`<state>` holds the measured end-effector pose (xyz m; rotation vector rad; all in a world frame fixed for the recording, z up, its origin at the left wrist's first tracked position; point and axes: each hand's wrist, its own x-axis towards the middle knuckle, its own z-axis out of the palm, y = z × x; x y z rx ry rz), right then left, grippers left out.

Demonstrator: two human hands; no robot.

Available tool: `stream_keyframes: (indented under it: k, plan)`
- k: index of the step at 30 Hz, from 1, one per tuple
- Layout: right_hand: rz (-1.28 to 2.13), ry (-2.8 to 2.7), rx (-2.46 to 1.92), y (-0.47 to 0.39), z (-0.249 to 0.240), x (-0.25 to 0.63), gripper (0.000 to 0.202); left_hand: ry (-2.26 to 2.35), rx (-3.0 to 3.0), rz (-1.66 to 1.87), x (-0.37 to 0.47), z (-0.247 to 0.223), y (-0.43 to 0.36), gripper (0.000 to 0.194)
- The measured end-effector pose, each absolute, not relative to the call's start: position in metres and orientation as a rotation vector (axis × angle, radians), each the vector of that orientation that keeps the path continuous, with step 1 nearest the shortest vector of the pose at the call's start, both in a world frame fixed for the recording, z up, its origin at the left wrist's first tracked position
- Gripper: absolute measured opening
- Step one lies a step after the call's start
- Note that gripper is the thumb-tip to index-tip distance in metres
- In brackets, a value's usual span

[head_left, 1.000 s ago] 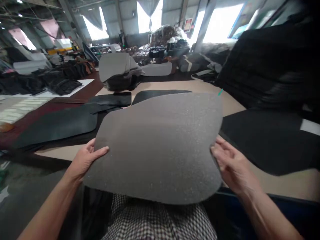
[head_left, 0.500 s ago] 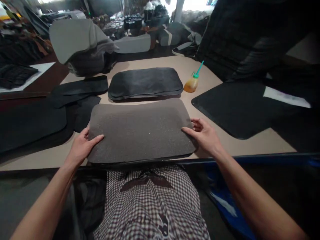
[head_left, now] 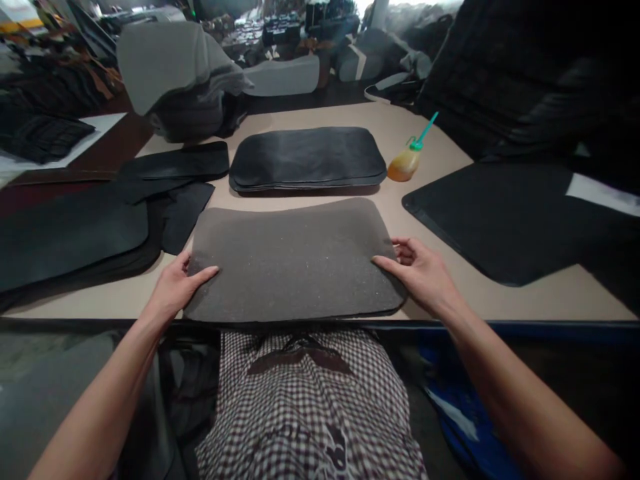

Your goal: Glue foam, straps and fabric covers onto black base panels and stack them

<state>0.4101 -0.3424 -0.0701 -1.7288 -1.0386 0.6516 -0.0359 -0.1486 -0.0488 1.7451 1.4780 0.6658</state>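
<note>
A dark grey-brown sheet panel (head_left: 295, 260) with rounded corners lies in front of me at the table's near edge, small pale specks on its face. My left hand (head_left: 179, 283) grips its left edge, thumb on top and fingers at the side and beneath. On the opposite edge, my right hand (head_left: 419, 272) pinches the panel the same way, its fingertips partly hidden. Just beyond the panel rests a stack of black rounded panels (head_left: 307, 157). To the right of that stack stands a bottle of amber liquid (head_left: 404, 165) with a green spout.
Black pieces (head_left: 75, 233) overlap on the left of the beige table (head_left: 350, 115). A large black panel (head_left: 495, 220) lies on the right, with a white strip (head_left: 603, 193) near it. Grey draped material (head_left: 160, 67) stands at the back left.
The view has shifted, so the table and its things sit further right in the picture. Both hands keep the same grip on the panel, which looks almost unmoved on the table.
</note>
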Motion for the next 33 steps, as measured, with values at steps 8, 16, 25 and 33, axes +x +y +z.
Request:
stream_keyframes:
  k: [8, 16, 25, 33]
  plan:
    - [0.322, -1.301, -1.977, -0.343, -0.079, 0.41, 0.053, 1.501, 2.028, 0.633, -0.04, -0.064, -0.148, 0.065]
    - [0.271, -1.355, -2.052, -0.344, -0.075, 0.406, 0.062, 1.54, 2.158, 0.562, -0.036, -0.059, -0.15, 0.056]
    - [0.111, -1.502, -2.157, -0.348, -0.083, 0.408, 0.072, 1.353, 1.979, 0.636, -0.037, -0.043, -0.151, 0.052]
    - [-0.049, -1.761, -1.872, -0.34, -0.08, 0.405, 0.053, 1.361, 1.919, 0.707, -0.06, -0.056, -0.136, 0.06]
